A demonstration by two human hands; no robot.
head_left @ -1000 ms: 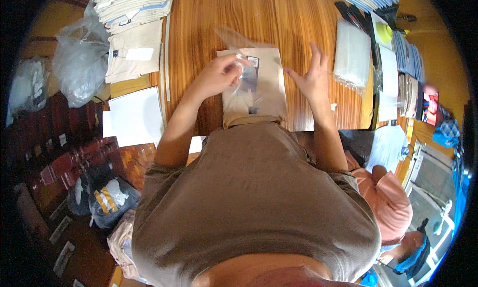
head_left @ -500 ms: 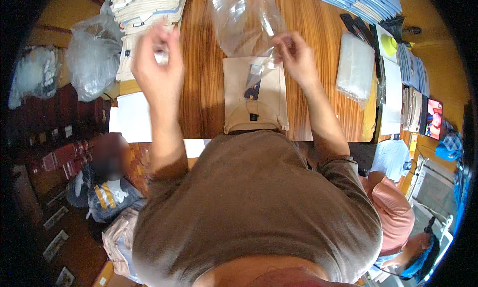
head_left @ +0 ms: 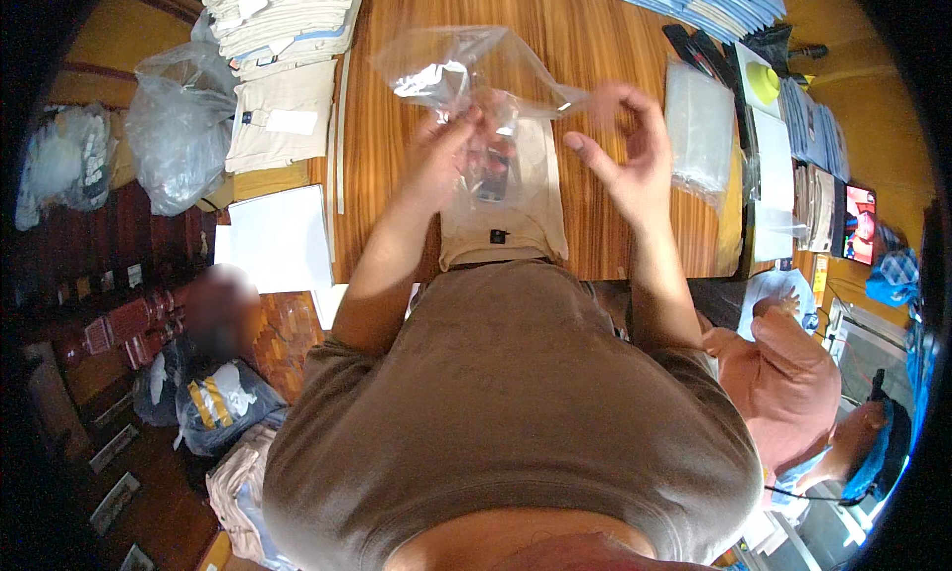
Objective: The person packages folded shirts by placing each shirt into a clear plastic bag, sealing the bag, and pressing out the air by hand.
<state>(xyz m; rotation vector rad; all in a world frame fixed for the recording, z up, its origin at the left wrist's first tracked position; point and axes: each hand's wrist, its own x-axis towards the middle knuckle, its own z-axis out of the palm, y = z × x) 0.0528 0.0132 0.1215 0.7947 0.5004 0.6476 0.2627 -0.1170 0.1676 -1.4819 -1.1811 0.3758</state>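
A folded beige garment (head_left: 540,209) lies on the wooden table in front of me, with a dark tag (head_left: 493,184) and a small black label (head_left: 498,237) on it. A clear plastic bag (head_left: 426,60) is raised over its far end. My left hand (head_left: 451,155) is at the bag above the garment. Its reddish fingertips show blurred through the film, and whether they grip it is unclear. To the right, my right hand (head_left: 635,150) has thumb and fingers apart, with the bag's stretched corner close to its fingertips.
Beige garments (head_left: 288,26) are piled at the far left, blue ones (head_left: 684,1) at the far right. A flat stack of clear bags (head_left: 699,125) lies right of my right hand. White papers (head_left: 283,239) sit at left. Another person (head_left: 773,383) is at lower right.
My left hand has come from beside the beige pile at left to the bag. The bag has drawn closer over the garment, and my right hand's fingers have spread.
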